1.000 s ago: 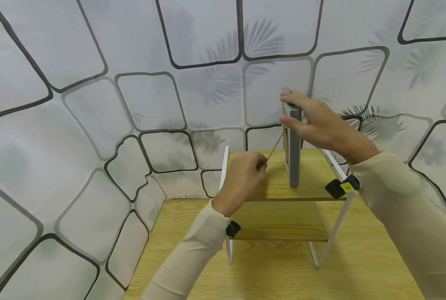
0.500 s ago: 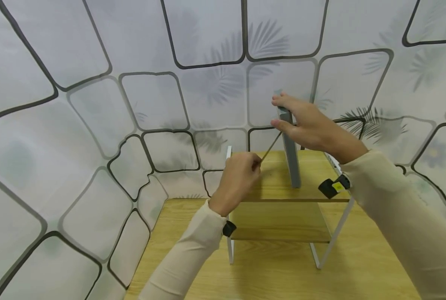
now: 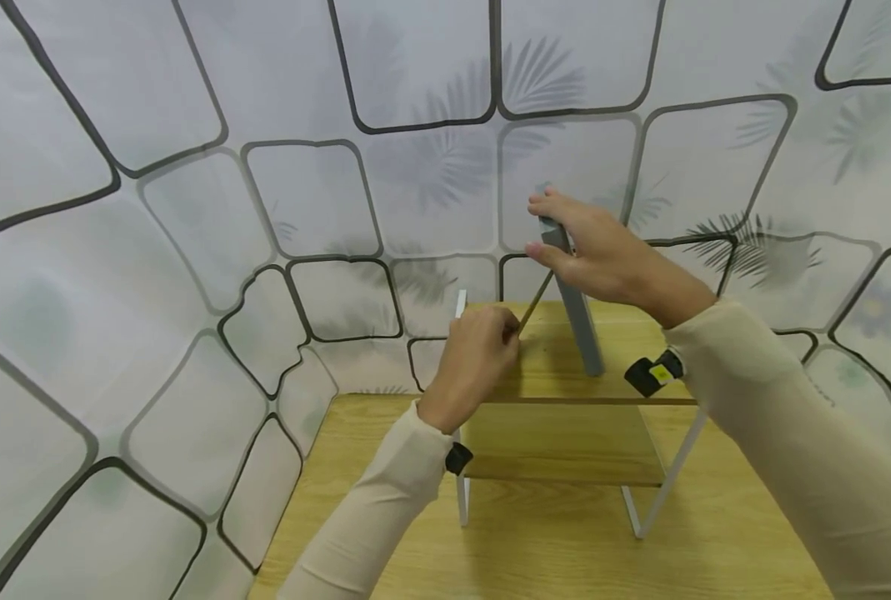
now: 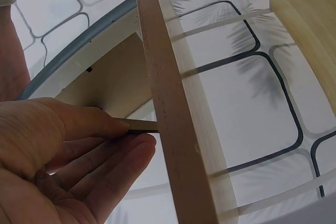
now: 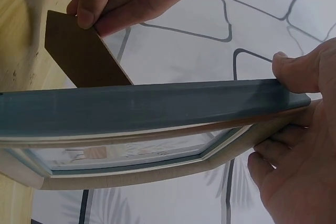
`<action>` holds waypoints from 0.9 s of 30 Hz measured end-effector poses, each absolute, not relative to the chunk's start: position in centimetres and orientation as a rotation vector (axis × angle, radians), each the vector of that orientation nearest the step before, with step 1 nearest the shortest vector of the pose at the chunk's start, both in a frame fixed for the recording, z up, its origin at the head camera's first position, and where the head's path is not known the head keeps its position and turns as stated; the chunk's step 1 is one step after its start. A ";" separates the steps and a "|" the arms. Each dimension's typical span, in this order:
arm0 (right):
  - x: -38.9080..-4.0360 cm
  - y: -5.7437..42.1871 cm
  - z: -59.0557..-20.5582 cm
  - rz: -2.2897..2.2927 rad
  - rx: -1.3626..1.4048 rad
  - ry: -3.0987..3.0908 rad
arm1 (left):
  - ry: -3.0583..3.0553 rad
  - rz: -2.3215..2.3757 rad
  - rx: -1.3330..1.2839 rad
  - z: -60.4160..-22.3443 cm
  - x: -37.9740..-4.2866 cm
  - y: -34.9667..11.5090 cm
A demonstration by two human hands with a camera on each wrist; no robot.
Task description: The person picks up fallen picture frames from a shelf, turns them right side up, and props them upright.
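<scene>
A picture frame [image 3: 576, 321] with a grey edge stands tilted on the upper board of a small shelf [image 3: 490, 379], its top leaning left. My right hand [image 3: 603, 254] grips the frame's top end, thumb on one side and fingers on the other. From the frame's back a flat brown easel leg [image 5: 79, 51] swings out. My left hand [image 3: 475, 354] pinches this leg near its free end, just above the board. In the left wrist view the leg [image 4: 143, 126] shows between thumb and fingers, with the frame's brown back [image 4: 113, 72] behind.
The two-tier shelf has a lower board [image 3: 558, 442] and white metal legs [image 3: 670, 475]. It stands on a wood-grain surface [image 3: 550, 558]. A patterned wall covering [image 3: 430, 200] rises close behind and on the left.
The frame's top has tipped left, from upright to slanted, with my right hand moving left along with it. My left hand has shifted slightly left, still pinching the easel leg.
</scene>
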State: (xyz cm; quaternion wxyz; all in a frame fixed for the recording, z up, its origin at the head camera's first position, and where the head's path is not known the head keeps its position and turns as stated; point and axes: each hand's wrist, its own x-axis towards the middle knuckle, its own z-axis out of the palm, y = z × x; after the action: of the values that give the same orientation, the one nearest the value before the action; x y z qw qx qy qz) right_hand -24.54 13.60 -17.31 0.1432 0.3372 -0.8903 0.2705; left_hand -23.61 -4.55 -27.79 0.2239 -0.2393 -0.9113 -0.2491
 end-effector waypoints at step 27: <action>-24.9 12.7 -17.4 0.765 1.019 -2.575 | -2.583 -0.678 -0.625 -27.9 -23.5 -4.8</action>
State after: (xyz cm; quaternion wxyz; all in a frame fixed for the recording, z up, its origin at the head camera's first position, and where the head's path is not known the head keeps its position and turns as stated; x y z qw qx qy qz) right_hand -24.90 12.74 -17.44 0.1338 0.3516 -0.8882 0.2637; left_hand -23.50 -4.76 -27.94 0.1979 -0.2233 -0.9231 -0.2425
